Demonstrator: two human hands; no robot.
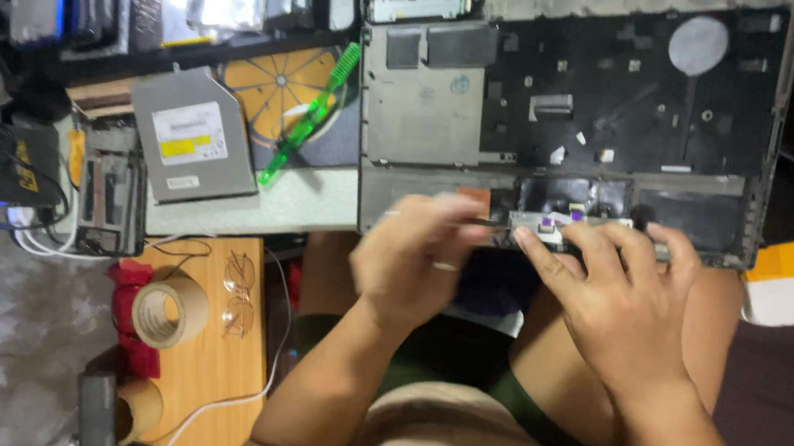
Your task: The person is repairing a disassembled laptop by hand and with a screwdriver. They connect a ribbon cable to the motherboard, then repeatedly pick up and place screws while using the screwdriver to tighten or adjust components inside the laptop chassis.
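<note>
Grey metal and black plastic make up the opened laptop chassis (566,113), which lies upside-down just beyond both hands with its near edge over the person's lap; the small strip-shaped board (569,223) at that near edge, with a violet mark on it, sits directly under the fingertips. The left hand (413,259) is blurred by movement; its fingers are curled and pinched toward the strip's left end, yet whether they actually grip anything I cannot tell. The right hand (615,295) is spread and unclenched, palm down, fingertips pressing or steadying the strip from above, holding nothing.

As a judgement: the strip looks thin, so uneven pressure from the spread fingers could bend it or strain any flat cable joined to it; the chassis overhangs the lap, so a hard push at the near edge could tip it; the blurred hand suggests speed, and a slip could scrape the exposed parts.

Both forearms rise from the bottom of the view, elbows apart, wrists angled inward so the hands nearly meet. Well to the left of the left hand lie a silver optical drive (192,138), a green-handled screwdriver (308,115), a roll of brown tape (167,311) and a pair of spectacles (238,293).
</note>
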